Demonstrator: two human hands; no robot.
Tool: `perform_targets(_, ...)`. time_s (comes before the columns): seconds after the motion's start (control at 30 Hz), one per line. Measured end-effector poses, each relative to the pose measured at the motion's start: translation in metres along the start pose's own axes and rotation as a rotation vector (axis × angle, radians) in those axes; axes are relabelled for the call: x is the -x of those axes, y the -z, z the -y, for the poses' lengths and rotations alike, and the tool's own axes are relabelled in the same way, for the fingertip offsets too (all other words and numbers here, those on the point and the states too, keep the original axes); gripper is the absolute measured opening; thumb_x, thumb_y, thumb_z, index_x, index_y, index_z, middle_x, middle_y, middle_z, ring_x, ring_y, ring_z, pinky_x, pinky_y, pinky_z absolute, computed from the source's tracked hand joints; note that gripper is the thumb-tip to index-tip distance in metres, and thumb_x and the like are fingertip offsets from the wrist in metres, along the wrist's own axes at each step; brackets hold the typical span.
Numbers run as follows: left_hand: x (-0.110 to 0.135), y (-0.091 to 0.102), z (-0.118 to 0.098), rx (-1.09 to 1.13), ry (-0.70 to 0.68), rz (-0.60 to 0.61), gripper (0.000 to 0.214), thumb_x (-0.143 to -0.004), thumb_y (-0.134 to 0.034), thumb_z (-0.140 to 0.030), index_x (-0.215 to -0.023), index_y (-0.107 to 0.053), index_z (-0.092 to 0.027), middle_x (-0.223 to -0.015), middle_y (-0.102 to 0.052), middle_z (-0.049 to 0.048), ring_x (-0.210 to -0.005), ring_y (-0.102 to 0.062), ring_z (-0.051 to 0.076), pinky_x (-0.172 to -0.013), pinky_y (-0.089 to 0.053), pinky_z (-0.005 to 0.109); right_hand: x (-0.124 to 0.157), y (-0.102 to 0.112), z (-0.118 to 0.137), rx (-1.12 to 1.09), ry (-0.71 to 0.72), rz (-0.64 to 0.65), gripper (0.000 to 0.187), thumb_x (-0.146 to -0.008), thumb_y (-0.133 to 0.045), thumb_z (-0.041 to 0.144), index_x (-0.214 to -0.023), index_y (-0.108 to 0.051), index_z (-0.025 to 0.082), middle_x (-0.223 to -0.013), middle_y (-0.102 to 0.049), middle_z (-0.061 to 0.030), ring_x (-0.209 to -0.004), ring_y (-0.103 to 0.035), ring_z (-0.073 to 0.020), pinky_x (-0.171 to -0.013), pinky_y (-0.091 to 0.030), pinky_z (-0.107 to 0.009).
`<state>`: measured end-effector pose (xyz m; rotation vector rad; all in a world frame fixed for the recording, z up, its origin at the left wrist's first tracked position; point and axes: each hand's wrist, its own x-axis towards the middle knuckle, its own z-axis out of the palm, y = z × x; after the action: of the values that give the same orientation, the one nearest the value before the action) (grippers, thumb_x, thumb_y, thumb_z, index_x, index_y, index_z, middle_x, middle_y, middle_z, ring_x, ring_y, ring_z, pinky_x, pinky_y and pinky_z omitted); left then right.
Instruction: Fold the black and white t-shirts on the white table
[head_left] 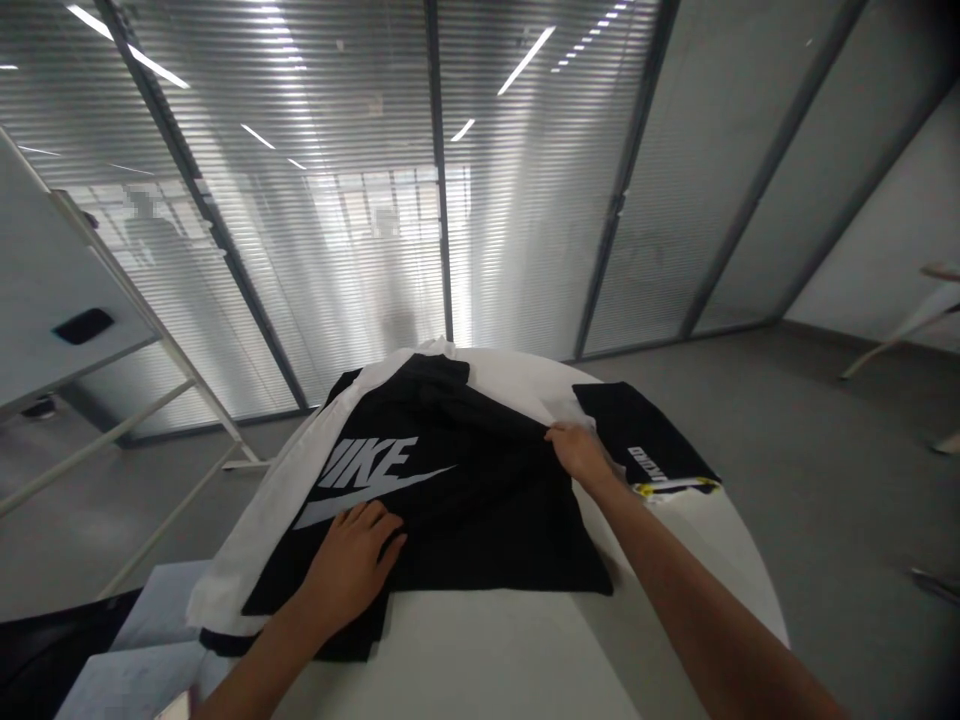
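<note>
A black T-shirt (pixel 465 500) with a large white logo lies on a round white table (pixel 487 650). My left hand (pixel 352 560) rests flat on its lower left part, fingers stretched out just below the logo. My right hand (pixel 579 452) pinches the shirt's right edge, with the fabric bunched toward it. A white garment (pixel 262 520) lies under the black shirt and sticks out along its left side.
A second, folded black garment (pixel 641 435) with white lettering lies at the table's right edge. A white stand (pixel 97 330) with slanted legs is at the left. Glass walls with blinds stand behind the table. Grey floor lies to the right.
</note>
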<state>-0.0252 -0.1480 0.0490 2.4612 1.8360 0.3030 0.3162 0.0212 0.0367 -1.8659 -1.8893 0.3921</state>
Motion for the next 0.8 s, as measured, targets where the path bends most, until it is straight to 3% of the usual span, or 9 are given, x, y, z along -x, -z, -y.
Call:
perform_targets(0.17, -0.004, 0.017, -0.027, 0.129, -0.106, 0.067, 0.024, -0.095, -0.043, -0.029, -0.095, -0.066, -0.023, -0.093, -0.064, 0.0047, -0.092, -0.057, 0.021, -0.088, -0.041, 0.038, 0.016, 0.02, 0.01, 0.206, -0.135, 0.101, 0.035, -0.086, -0.039, 0.024, -0.101, -0.07, 0.014, -0.102, -0.068, -0.0202, -0.095, -0.065, -0.032, -0.081, -0.045, -0.043)
perform_targets(0.23, -0.002, 0.023, -0.038, 0.176, -0.156, 0.139, 0.023, -0.094, -0.044, -0.03, -0.092, -0.065, -0.022, -0.091, -0.064, 0.0039, -0.09, -0.058, 0.02, -0.087, -0.041, 0.037, 0.024, 0.024, 0.018, 0.283, -0.134, 0.058, 0.037, -0.087, -0.041, 0.027, -0.11, -0.066, 0.013, -0.103, -0.067, -0.0213, -0.097, -0.063, -0.0342, -0.081, -0.044, -0.045)
perform_targets(0.3, -0.001, 0.028, -0.047, 0.209, -0.204, 0.216, 0.024, -0.095, -0.044, -0.032, -0.09, -0.066, -0.022, -0.09, -0.065, 0.0038, -0.089, -0.059, 0.019, -0.086, -0.041, 0.036, 0.033, 0.023, 0.029, 0.35, -0.02, -0.052, 0.039, -0.088, -0.043, 0.028, -0.12, -0.061, 0.012, -0.108, -0.064, -0.0214, -0.103, -0.06, -0.035, -0.085, -0.043, -0.045)
perform_targets(0.37, -0.001, 0.031, -0.054, 0.228, -0.242, 0.279, 0.027, -0.095, -0.042, -0.034, -0.09, -0.066, -0.021, -0.09, -0.065, 0.004, -0.088, -0.06, 0.018, -0.084, -0.042, 0.034, 0.041, 0.017, 0.041, 0.383, 0.193, -0.123, 0.041, -0.089, -0.045, 0.025, -0.127, -0.056, 0.014, -0.117, -0.06, -0.02, -0.112, -0.053, -0.0344, -0.092, -0.039, -0.046)
perform_targets(0.5, 0.0, 0.03, -0.061, 0.223, -0.302, 0.367, 0.027, -0.095, -0.041, -0.034, -0.089, -0.065, -0.022, -0.089, -0.067, 0.0039, -0.087, -0.062, 0.019, -0.083, -0.042, 0.034, 0.053, -0.009, 0.055, 0.322, 0.595, 0.03, 0.042, -0.091, -0.048, 0.025, -0.132, -0.053, 0.025, -0.133, -0.052, -0.0119, -0.127, -0.042, -0.0292, -0.102, -0.033, -0.045)
perform_targets(0.57, 0.001, 0.029, -0.062, 0.194, -0.318, 0.392, 0.025, -0.095, -0.042, -0.032, -0.09, -0.064, -0.022, -0.089, -0.067, 0.0038, -0.086, -0.063, 0.02, -0.082, -0.042, 0.035, 0.057, -0.023, 0.054, 0.309, 0.64, 0.116, 0.043, -0.093, -0.046, 0.031, -0.136, -0.051, 0.028, -0.139, -0.049, -0.0102, -0.132, -0.037, -0.0287, -0.103, -0.032, -0.046)
perform_targets(0.67, 0.005, 0.028, -0.064, 0.127, -0.322, 0.409, 0.024, -0.094, -0.042, -0.028, -0.091, -0.065, -0.022, -0.089, -0.068, 0.0048, -0.085, -0.064, 0.022, -0.08, -0.042, 0.037, 0.061, -0.032, 0.047, 0.331, 0.588, 0.167, 0.045, -0.097, -0.04, 0.038, -0.141, -0.046, 0.029, -0.144, -0.045, -0.011, -0.132, -0.038, -0.0314, -0.099, -0.035, -0.05)
perform_targets(0.8, 0.011, 0.036, -0.068, 0.117, -0.355, 0.459, 0.023, -0.094, -0.043, -0.029, -0.089, -0.066, -0.023, -0.086, -0.07, 0.0043, -0.084, -0.066, 0.022, -0.079, -0.043, 0.037, 0.068, -0.02, 0.038, 0.373, 0.543, 0.191, 0.05, -0.094, -0.044, 0.044, -0.141, -0.045, 0.028, -0.137, -0.051, -0.0129, -0.12, -0.048, -0.0343, -0.09, -0.041, -0.051)
